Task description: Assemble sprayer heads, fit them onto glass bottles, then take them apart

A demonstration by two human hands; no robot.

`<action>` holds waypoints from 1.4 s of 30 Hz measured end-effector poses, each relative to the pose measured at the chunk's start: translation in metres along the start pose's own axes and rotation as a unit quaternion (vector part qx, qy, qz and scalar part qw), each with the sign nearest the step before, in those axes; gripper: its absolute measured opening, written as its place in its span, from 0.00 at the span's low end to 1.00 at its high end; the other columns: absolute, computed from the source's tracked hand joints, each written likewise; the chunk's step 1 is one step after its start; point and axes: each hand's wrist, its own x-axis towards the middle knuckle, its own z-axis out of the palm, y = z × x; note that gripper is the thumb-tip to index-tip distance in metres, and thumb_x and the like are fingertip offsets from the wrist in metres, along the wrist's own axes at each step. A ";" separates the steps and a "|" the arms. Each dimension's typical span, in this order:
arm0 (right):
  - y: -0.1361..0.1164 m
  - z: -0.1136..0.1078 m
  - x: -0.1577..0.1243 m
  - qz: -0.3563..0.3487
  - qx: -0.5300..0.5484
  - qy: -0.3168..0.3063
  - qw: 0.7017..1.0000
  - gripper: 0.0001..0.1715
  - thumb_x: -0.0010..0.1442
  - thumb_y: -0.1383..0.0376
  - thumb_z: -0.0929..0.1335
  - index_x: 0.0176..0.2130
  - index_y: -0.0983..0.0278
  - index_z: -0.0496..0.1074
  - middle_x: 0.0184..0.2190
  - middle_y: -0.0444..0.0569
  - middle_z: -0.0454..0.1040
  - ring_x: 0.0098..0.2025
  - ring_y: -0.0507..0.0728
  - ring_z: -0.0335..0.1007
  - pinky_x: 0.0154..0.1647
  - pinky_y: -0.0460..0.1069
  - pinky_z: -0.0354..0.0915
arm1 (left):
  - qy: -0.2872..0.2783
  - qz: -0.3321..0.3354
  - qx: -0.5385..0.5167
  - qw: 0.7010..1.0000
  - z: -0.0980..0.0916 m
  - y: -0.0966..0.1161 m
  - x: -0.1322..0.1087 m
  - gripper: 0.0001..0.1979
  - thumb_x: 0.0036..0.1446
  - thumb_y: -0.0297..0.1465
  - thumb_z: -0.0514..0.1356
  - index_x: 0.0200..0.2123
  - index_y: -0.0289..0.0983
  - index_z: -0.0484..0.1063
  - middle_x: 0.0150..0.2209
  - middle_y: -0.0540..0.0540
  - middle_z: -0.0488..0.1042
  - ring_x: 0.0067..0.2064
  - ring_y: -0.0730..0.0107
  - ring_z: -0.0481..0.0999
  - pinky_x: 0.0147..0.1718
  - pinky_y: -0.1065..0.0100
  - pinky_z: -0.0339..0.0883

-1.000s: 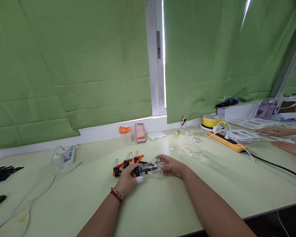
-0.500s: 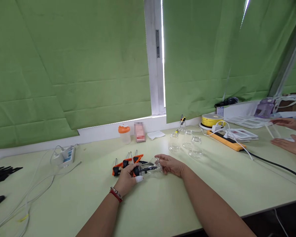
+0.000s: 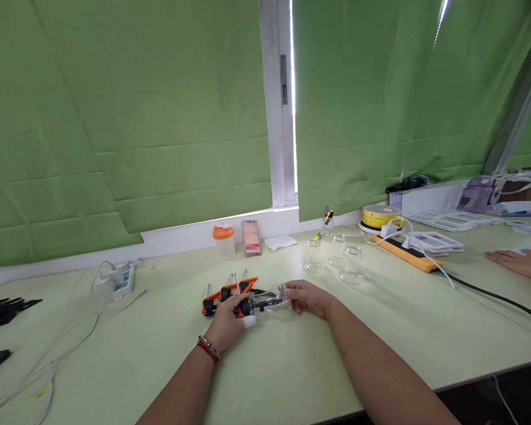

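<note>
My left hand (image 3: 229, 320) grips the black-and-orange handle of a small pump tool (image 3: 257, 305), one finger wrapped in white tape. The tool's black stem runs right into a clear glass cup (image 3: 283, 297) lying on its side. My right hand (image 3: 307, 297) closes around that cup from the right. Both hands rest low on the pale green table (image 3: 292, 366). Several more orange-handled pump tools (image 3: 228, 290) lie just behind my left hand.
Three clear glass cups (image 3: 336, 258) stand behind my right hand. An orange-lidded jar (image 3: 223, 241) and small box sit by the wall. A white power strip (image 3: 118, 277) with cables lies left; an orange strip (image 3: 405, 252), yellow reel and another person's hand (image 3: 520, 263) are right.
My hands, the tool and the cup stay put. The other person's far hand at the right has left the view; only one of their hands still shows.
</note>
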 end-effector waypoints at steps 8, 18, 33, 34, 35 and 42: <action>0.004 -0.005 -0.001 -0.017 0.017 0.017 1.000 0.32 0.47 0.56 0.73 0.50 0.61 0.65 0.41 0.50 0.68 0.28 0.48 0.64 0.19 0.42 0.59 | 0.001 0.002 -0.011 1.000 -0.001 -0.005 0.001 0.29 0.38 0.34 0.69 0.47 0.37 0.71 0.44 0.43 0.74 0.44 0.59 0.75 0.45 0.62 0.68; 0.002 -0.004 -0.001 -0.008 -0.008 0.005 1.000 0.29 0.46 0.58 0.73 0.47 0.64 0.68 0.40 0.50 0.71 0.26 0.48 0.64 0.18 0.42 0.56 | 0.010 0.001 -0.014 1.000 0.001 -0.001 0.000 0.28 0.37 0.32 0.69 0.46 0.36 0.71 0.44 0.43 0.74 0.44 0.59 0.74 0.45 0.62 0.69; 0.003 -0.005 -0.001 -0.017 0.006 0.020 1.000 0.40 0.41 0.59 0.75 0.52 0.57 0.62 0.46 0.49 0.65 0.27 0.47 0.63 0.18 0.41 0.54 | 0.012 -0.009 0.008 1.000 0.001 0.007 -0.001 0.28 0.36 0.32 0.69 0.45 0.39 0.72 0.44 0.44 0.75 0.45 0.57 0.74 0.48 0.59 0.67; 0.002 -0.005 -0.002 -0.020 0.001 0.013 1.000 0.42 0.39 0.62 0.76 0.52 0.57 0.62 0.48 0.49 0.64 0.28 0.47 0.63 0.18 0.41 0.55 | 0.016 -0.006 0.015 1.000 0.001 0.008 -0.001 0.27 0.36 0.32 0.69 0.45 0.39 0.73 0.44 0.44 0.75 0.45 0.57 0.74 0.47 0.59 0.67; 0.002 -0.005 -0.002 -0.022 -0.003 0.009 1.000 0.42 0.37 0.63 0.76 0.51 0.56 0.62 0.48 0.49 0.63 0.28 0.47 0.63 0.18 0.41 0.54 | 0.020 -0.004 0.019 1.000 0.001 0.009 -0.001 0.27 0.36 0.31 0.69 0.45 0.38 0.73 0.43 0.44 0.75 0.45 0.57 0.74 0.47 0.60 0.67; 0.005 -0.005 0.002 -0.005 -0.018 0.018 1.000 0.24 0.46 0.55 0.72 0.40 0.65 0.70 0.27 0.44 0.69 0.21 0.46 0.58 0.17 0.42 0.51 | 0.012 0.001 0.004 1.000 0.001 0.004 0.000 0.29 0.36 0.32 0.69 0.46 0.36 0.72 0.44 0.42 0.74 0.45 0.57 0.74 0.47 0.61 0.67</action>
